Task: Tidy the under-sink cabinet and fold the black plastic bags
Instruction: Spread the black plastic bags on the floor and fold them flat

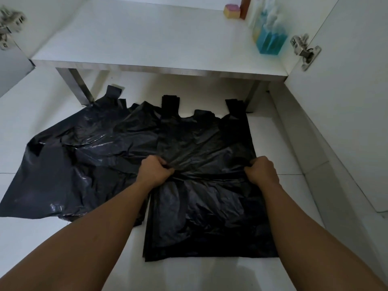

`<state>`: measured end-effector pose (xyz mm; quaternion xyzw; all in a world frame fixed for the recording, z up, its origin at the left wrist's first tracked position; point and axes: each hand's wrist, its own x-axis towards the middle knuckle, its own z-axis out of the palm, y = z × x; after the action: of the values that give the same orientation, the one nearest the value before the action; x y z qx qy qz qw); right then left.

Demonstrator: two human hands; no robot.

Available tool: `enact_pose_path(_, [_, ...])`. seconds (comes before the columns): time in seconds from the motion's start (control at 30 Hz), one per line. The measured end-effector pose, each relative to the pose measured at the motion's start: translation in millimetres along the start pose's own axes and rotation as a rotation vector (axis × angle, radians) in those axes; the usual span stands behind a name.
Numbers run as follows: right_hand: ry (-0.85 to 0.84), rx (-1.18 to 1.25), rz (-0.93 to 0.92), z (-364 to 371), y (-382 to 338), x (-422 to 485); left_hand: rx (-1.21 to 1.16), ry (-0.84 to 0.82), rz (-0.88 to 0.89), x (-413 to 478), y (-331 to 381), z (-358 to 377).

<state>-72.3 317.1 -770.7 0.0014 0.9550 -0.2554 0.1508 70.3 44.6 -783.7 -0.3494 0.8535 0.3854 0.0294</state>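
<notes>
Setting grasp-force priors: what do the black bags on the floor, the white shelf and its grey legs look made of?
Black handled bag pinched by left hand and right hand: thin plastic film, crinkled, dull sheen. Spread black bag beside it: same film, glossier highlights. White cabinet shelf: probably laminated board, matte, banded front edge. Grey square legs: likely brushed metal, streaky sheen.

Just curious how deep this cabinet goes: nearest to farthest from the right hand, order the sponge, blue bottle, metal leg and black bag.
1. black bag, gripped in the right hand.
2. metal leg, beyond the bag.
3. blue bottle, on the cabinet floor's right.
4. sponge, at its back.
</notes>
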Motion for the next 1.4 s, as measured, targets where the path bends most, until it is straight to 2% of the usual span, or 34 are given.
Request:
enact_pose_path(0.07, [0.134, 0.117, -0.148, 2, -2, -2, -0.041, 0.039, 0.036, -1, 3, -1])
enact_pose_path(0.13, [0.217, 0.163, -0.196, 1, -6, -6, -0.044, 0.056, 0.050, -1, 7, -2])
enact_pose_path(0.27, [-0.002, 0.000, -0.007, 0, 2, -4, -0.004, -0.081, 0.009, -3, -1, -1])
enact_pose_path(0.33, [-0.022, -0.002, 0.015, 0, 10, -5, 0.047, -0.080, 0.018, -7, -7, 1])
enact_pose_path(0.37, [-0.018, -0.013, 0.037, 1, 13, -8, 0.113, -0.054, 0.043, -11, -8, 3])
enact_pose_path(0.43, [0.077, -0.093, 0.062, 6, 18, -14, 0.318, 0.108, 0.163, -21, -13, 9])
enact_pose_path(0.5, [0.260, -0.178, -0.051, 13, 17, -22, 0.493, 0.276, 0.357, -31, -17, 18])
enact_pose_path(0.53, [0.308, -0.195, -0.145, 20, 16, -28, 0.527, 0.296, 0.434, -36, -18, 24])
enact_pose_path(0.63, [0.184, -0.258, -0.290, 44, 20, -44, 0.651, 0.123, 0.488, -46, -19, 41])
enact_pose_path(0.73, [0.111, -0.325, -0.254, 60, 30, -54, 0.676, -0.003, 0.463, -49, -22, 48])
enact_pose_path(1.03, [0.127, -0.312, -0.249, 63, 41, -61, 0.714, -0.014, 0.554, -52, -32, 47])
enact_pose_path(1.13, [0.216, -0.327, -0.232, 70, 36, -68, 0.659, 0.045, 0.629, -62, -31, 51])
enact_pose_path(1.23, [0.308, -0.332, -0.356, 89, 17, -92, 0.654, -0.044, 0.652, -73, -38, 63])
enact_pose_path(1.33, [0.283, -0.354, -0.505, 121, 3, -126, 0.678, -0.125, 0.630, -77, -50, 75])
enact_pose_path(1.4, [0.261, -0.390, -0.513, 130, 14, -133, 0.691, -0.127, 0.621, -77, -53, 78])
